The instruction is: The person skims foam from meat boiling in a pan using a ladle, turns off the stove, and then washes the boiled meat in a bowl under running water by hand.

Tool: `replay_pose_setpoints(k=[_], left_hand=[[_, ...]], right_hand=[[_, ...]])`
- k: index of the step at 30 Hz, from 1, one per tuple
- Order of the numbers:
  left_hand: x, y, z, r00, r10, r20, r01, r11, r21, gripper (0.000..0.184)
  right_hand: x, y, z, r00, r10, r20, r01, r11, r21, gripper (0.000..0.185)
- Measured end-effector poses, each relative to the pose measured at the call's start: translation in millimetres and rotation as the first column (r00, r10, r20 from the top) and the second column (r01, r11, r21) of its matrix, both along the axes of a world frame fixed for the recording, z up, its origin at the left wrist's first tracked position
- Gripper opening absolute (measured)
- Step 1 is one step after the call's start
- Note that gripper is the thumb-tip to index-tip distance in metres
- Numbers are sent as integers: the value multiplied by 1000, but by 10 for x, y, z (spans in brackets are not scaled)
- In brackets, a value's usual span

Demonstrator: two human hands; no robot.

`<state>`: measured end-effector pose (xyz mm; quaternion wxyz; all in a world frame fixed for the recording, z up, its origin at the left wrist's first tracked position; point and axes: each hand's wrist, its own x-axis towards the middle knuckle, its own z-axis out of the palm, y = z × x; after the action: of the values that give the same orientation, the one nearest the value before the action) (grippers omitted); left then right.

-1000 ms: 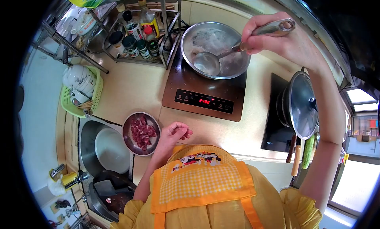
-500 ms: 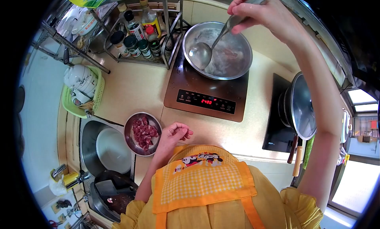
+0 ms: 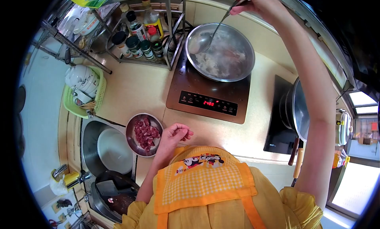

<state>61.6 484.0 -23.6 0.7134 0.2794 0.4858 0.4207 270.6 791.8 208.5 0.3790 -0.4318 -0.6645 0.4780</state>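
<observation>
Up and away goes my right hand (image 3: 259,2), tipping the ladle (image 3: 203,42) steeper, its scoop now at the pan's left side. Ahead of my left hand (image 3: 174,134), the cooker (image 3: 180,80) glows 2400. On it, left of my right hand, sits the steaming pan (image 3: 248,50), its frothy middle now uncovered. Just left of my left hand: a metal bowl (image 3: 130,130) of red meat (image 3: 145,134). Right fingers grip the ladle's handle; left ones curl loosely, no object showing, whether closed I can't tell.

The picture's top edge cuts off part of the right hand (image 3: 255,4).
</observation>
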Motion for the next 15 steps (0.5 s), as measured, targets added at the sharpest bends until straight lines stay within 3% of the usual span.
replay_pose_setpoints(k=[3, 6, 9, 15], left_hand=[[-8, 0, 1, 1000, -2, 11, 2, 1000, 5, 14], [-2, 7, 13, 1000, -12, 2, 12, 1000, 6, 14], [10, 14, 12, 1000, -21, -8, 22, 1000, 18, 14], [27, 29, 41, 998, -51, -23, 52, 998, 38, 14]], right_hand=[[112, 66, -56, 995, 28, -97, -30, 999, -18, 18], [261, 134, -149, 981, -126, -145, 112, 989, -98, 16], [447, 59, -255, 991, -123, -53, 122, 992, -22, 24], [679, -149, -388, 966, -195, -167, 191, 981, -35, 26]])
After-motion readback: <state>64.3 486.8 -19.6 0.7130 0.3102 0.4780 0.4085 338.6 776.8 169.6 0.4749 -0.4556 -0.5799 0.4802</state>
